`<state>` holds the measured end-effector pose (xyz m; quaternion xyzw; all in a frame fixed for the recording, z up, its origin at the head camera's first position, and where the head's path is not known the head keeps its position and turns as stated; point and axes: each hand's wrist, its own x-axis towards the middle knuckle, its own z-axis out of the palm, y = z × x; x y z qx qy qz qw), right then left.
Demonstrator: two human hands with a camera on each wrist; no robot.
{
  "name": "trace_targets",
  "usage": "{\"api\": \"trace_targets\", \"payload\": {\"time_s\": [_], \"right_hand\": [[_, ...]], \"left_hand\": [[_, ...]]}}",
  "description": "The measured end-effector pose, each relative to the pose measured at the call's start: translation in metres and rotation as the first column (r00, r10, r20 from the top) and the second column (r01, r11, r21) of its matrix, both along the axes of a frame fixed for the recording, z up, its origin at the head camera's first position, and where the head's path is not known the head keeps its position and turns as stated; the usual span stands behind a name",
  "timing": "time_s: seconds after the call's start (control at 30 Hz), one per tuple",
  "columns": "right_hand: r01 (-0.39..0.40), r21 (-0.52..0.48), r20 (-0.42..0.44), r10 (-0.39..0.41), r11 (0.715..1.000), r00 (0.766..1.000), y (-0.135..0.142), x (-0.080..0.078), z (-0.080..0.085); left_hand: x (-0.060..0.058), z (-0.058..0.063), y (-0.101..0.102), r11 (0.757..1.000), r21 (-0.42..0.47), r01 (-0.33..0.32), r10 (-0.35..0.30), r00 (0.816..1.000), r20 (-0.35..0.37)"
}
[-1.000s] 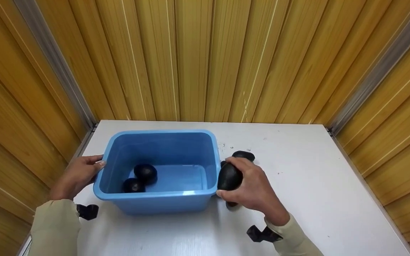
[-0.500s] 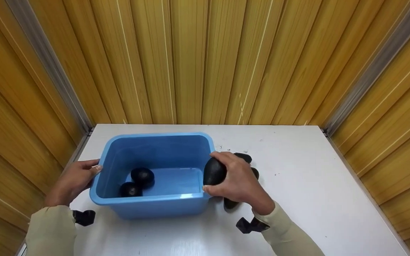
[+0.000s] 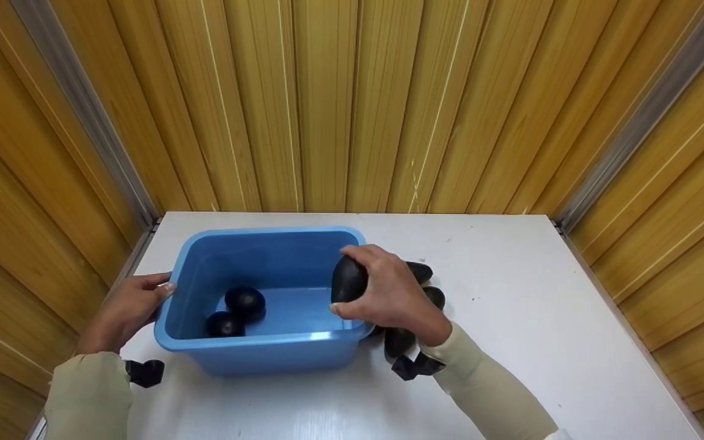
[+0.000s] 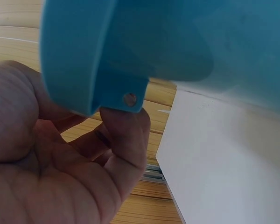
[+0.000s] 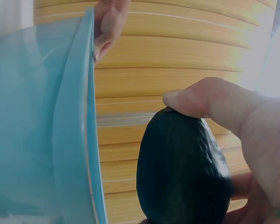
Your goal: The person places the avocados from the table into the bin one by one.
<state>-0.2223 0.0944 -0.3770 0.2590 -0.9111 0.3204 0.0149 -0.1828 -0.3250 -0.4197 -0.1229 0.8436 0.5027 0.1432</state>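
My right hand (image 3: 385, 287) grips a dark avocado (image 3: 348, 281) between thumb and fingers, above the right end of a blue plastic tub (image 3: 266, 353). The right wrist view shows this avocado (image 5: 182, 172) upright beside the tub's rim, the thumb on its tip. At the tub's left end my left hand (image 3: 132, 308) holds the rim. In the left wrist view, fingers (image 4: 126, 140) curl up under the rim's holed tab. Two avocados, one (image 3: 245, 303) behind the other (image 3: 225, 324), lie on the tub's floor at the left.
Several more avocados (image 3: 399, 342) lie on the white table (image 3: 529, 318) just right of the tub, partly hidden under my right hand and wrist. Yellow wood-look panels (image 3: 327, 110) wall the table at the back and both sides.
My right hand has carried the avocado left and up, from beside the tub to over its right end. The left hand keeps its hold on the rim.
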Motion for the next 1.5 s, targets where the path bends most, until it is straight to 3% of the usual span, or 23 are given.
{"api": "trace_targets", "payload": {"time_s": [0.23,0.77,1.17,1.5], "right_hand": [[-0.075,0.061,0.009,0.075,0.995,0.997,-0.013,-0.006,0.001],[-0.184,0.15,0.017,0.183,0.972,0.983,-0.039,-0.027,0.017],[-0.301,0.225,-0.05,0.319,0.927,0.946,-0.064,-0.044,0.028],[-0.321,0.295,-0.026,0.343,0.9,0.939,-0.092,-0.061,0.03]], "left_hand": [[0.006,-0.004,-0.002,1.0,0.006,-0.016,0.016,1.0,0.015],[0.0,0.004,0.0,0.999,-0.032,0.002,-0.002,1.0,0.023],[-0.002,0.002,-0.001,1.0,-0.009,0.012,-0.012,1.0,0.008],[-0.001,0.001,-0.002,1.0,0.006,0.011,-0.011,1.0,0.001]]}}
